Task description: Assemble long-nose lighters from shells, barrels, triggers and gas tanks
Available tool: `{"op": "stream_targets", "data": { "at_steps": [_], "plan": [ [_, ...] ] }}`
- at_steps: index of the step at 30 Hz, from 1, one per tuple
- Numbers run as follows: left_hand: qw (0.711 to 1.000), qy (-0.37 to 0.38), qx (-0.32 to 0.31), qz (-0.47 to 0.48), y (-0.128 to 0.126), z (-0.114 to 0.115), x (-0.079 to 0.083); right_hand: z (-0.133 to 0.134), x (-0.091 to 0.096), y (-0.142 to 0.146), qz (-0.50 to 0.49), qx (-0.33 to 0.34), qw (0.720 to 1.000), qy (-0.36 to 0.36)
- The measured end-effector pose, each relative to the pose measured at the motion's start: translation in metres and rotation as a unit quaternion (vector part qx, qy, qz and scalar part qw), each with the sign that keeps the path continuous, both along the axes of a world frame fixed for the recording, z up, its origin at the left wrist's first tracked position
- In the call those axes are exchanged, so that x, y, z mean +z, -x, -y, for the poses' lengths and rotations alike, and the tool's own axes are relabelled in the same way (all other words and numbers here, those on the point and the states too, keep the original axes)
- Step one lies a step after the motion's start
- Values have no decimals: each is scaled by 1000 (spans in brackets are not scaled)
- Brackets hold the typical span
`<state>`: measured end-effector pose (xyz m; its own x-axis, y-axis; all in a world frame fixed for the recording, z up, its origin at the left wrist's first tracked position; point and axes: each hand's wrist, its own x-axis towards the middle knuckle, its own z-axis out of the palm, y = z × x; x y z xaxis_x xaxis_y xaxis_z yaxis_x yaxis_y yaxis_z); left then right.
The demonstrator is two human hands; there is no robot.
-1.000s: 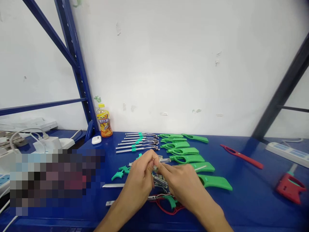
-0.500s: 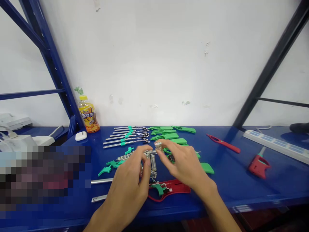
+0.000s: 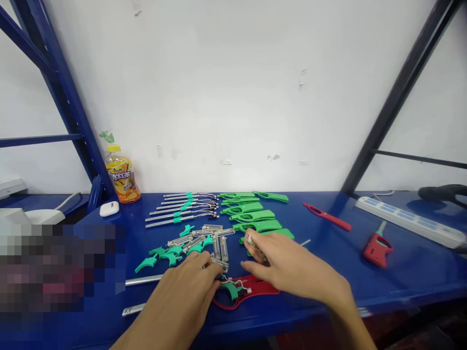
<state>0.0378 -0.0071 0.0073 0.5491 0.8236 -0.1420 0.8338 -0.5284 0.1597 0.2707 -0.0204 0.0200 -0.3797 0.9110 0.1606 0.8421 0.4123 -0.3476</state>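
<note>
Blue table (image 3: 335, 253): green handles (image 3: 248, 208), metal tubes (image 3: 168, 223), clear cartridges (image 3: 224, 249).

The left hand (image 3: 188, 291) and the right hand (image 3: 292, 265) are both showing bare, with slender fingers. Behind the hands, the wrists and both forearms (image 3: 350, 316) are appearing bare too, their outlines running smoothly out of view below.

Red shell (image 3: 262, 286) partly hidden behind left hand (image 3: 188, 287); lower-left patch (image 3: 54, 284) pixelated, unreadable
</note>
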Motion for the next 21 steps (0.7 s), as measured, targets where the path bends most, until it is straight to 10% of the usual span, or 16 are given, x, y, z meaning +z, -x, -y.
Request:
{"op": "stream_targets", "data": {
  "at_steps": [7,21],
  "plan": [
    [999,8,7,-41,-4,-3,-4,6,3,2,30,-3,983,182],
    [1000,-5,-8,-30,-2,-1,-2,2,1,7,32,3,980,194]
  ]
}}
